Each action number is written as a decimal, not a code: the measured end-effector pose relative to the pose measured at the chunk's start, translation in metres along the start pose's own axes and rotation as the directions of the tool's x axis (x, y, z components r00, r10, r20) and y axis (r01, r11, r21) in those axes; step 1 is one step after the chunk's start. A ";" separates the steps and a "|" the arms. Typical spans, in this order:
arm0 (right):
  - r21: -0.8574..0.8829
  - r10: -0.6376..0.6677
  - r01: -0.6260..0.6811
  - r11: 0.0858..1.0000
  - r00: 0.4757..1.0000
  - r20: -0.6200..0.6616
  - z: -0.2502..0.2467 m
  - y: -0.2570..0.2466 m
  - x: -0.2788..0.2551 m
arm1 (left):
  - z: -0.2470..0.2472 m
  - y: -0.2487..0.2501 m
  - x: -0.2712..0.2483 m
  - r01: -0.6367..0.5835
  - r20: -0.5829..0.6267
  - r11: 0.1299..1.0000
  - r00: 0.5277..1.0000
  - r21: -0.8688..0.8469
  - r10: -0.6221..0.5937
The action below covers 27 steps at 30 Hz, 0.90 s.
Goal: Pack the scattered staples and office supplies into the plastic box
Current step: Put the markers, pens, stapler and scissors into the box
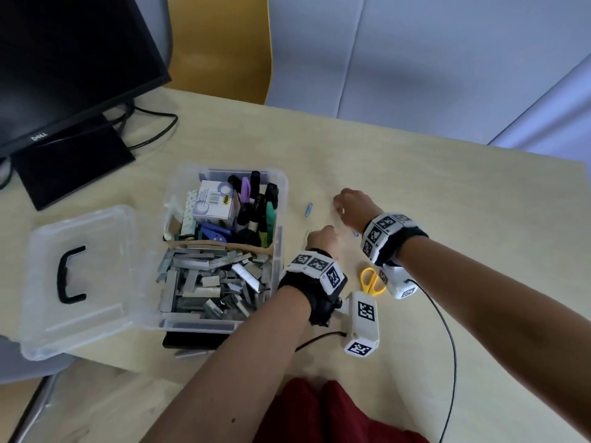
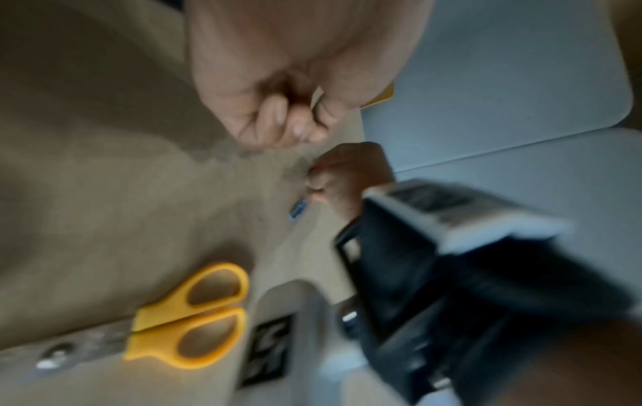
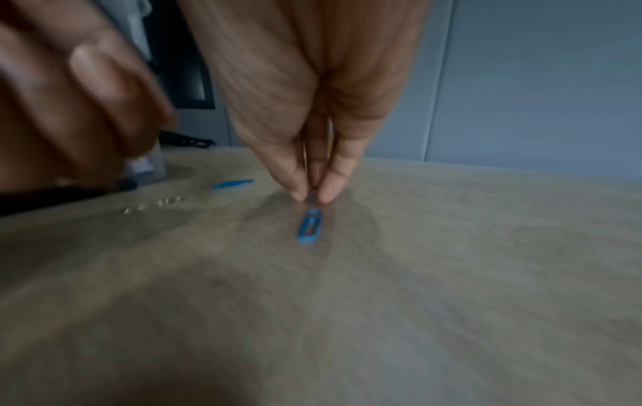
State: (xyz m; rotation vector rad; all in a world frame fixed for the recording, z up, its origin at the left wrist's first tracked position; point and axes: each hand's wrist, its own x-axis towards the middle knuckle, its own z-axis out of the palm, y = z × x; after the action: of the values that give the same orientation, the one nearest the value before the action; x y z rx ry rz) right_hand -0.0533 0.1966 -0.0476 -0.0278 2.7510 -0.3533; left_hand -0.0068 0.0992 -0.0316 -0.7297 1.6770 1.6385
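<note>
Small-item pickup — right hand (image 3: pixel 312 153) fingertips close at the table, contents unclear; left hand (image 2: pixel 278 110) curled, seemingly empty; next, the blue paper clip (image 3: pixel 310 225) at its 6 o'clock.

Clear glossy plastic box (image 1: pixel 281 199); shiny metal staples (image 1: pixel 204 279); matt wood-look table (image 1: pixel 447 193).

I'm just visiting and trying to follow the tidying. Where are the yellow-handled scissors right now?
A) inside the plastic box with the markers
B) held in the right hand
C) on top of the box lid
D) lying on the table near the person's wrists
D: the yellow-handled scissors lie flat on the table, between the two wrists and outside the plastic box; neither the left hand nor the right hand holds them.
</note>
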 end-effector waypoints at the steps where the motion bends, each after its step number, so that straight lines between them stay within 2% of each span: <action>1: 0.009 -0.005 0.005 1.000 1.000 -0.024 0.002 0.000 -0.002 | 0.001 0.001 0.002 0.004 -0.019 0.999 1.000 0.033 -0.003; 3: 0.027 0.019 -0.017 0.999 0.999 -0.048 0.006 0.003 -0.008 | 0.003 0.011 -0.002 0.026 -0.034 0.998 0.999 0.049 -0.025; 4: 0.034 0.045 -0.044 0.998 0.998 -0.041 0.007 0.003 -0.011 | 0.004 0.019 -0.011 -0.012 -0.022 0.999 1.000 0.048 0.013; 6: 0.070 0.117 -0.116 0.991 0.993 -0.013 0.009 0.003 -0.017 | 0.006 0.040 -0.034 -0.163 0.063 0.984 0.985 0.077 0.158; 10: 0.235 0.224 -0.214 0.948 0.974 -0.018 0.010 0.003 -0.030 | -0.016 0.083 -0.083 -0.416 0.260 0.896 0.892 0.157 0.369; 12: 0.323 0.253 -0.227 0.919 0.966 -0.041 0.013 0.001 -0.035 | -0.042 0.098 -0.101 -0.492 0.325 0.848 0.849 0.197 0.417; 14: 0.351 0.259 -0.227 0.908 0.965 -0.046 0.017 -0.002 -0.039 | -0.067 0.105 -0.112 -0.527 0.357 0.814 0.829 0.243 0.430; 17: 0.323 0.268 -0.242 0.915 0.963 -0.037 0.023 -0.008 -0.041 | -0.103 0.107 -0.119 -0.529 0.360 0.760 0.840 0.378 0.406; 22: 0.253 0.314 -0.286 0.924 0.947 -0.075 0.026 -0.021 -0.042 | -0.146 0.089 -0.106 -0.411 0.294 0.612 0.912 0.676 0.287; 27: 0.219 0.379 -0.347 0.912 0.917 -0.123 0.029 -0.032 -0.041 | -0.162 0.070 -0.094 -0.362 0.312 0.547 0.932 0.755 0.186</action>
State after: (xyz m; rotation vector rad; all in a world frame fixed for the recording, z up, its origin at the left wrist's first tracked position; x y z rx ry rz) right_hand -0.0057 0.1616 -0.0515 0.5834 2.7846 -0.5349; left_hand -0.0172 -0.0643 0.0830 0.1757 2.1800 0.8672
